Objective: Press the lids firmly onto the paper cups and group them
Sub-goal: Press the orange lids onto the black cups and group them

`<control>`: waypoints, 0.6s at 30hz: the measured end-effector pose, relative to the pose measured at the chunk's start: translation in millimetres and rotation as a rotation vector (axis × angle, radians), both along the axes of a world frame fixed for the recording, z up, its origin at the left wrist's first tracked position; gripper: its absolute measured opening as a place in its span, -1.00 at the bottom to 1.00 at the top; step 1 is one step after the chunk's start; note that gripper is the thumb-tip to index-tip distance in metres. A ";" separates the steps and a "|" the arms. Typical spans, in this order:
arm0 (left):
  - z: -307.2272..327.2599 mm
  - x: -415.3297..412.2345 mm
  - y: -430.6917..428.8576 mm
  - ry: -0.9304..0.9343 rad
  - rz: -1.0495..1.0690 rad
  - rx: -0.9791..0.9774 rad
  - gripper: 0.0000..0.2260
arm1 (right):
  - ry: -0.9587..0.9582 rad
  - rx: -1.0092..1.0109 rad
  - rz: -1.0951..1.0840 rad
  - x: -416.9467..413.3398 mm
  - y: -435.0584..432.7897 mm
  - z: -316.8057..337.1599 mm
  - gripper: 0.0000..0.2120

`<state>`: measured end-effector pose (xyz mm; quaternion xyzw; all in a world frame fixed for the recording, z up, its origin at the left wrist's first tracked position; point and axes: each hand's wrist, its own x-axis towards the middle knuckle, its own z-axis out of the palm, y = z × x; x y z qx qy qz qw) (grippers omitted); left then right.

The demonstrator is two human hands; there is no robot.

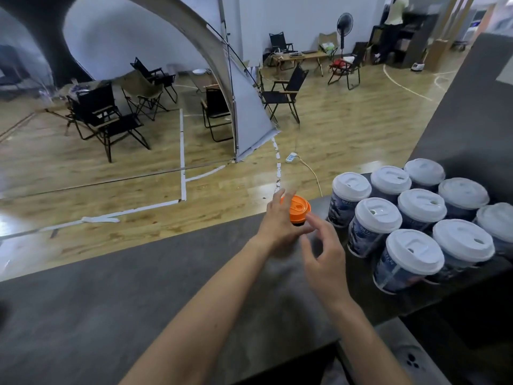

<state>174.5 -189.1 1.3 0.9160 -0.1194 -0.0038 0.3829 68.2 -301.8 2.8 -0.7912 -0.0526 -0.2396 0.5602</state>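
We are leaning over a dark grey counter [125, 301] looking out on a wooden floor [347, 129], where black folding chairs [111, 118] are standing around a grey tent [247, 107]. At the counter's right, nine white-lidded cups [422, 205] are standing bunched together. Just left of them our left hand [277, 222] is wrapping round a cup [298, 224], hiding most of it below its orange lid [299, 208]. Our right hand [326, 254] is hovering loose-fingered, holding nothing, one fingertip by the lid's rim.
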 end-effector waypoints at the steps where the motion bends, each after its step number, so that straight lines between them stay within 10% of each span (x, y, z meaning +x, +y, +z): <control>1: -4.9 5.4 -3.2 -0.017 0.013 -0.010 -0.19 | -0.005 0.004 0.005 1.7 -4.7 -1.7 -0.60; 8: -10.3 -40.3 35.2 -0.099 0.077 -0.121 -0.30 | 0.178 0.008 0.073 6.7 -18.8 -33.5 -0.42; 13: -12.5 -117.7 93.0 -0.098 0.113 -0.160 -0.24 | 0.392 -0.105 0.541 0.9 22.7 -51.8 -0.06; 18: -19.4 -160.5 117.3 -0.009 0.167 -0.249 -0.22 | 0.356 -0.052 0.633 -13.0 60.4 -68.5 -0.16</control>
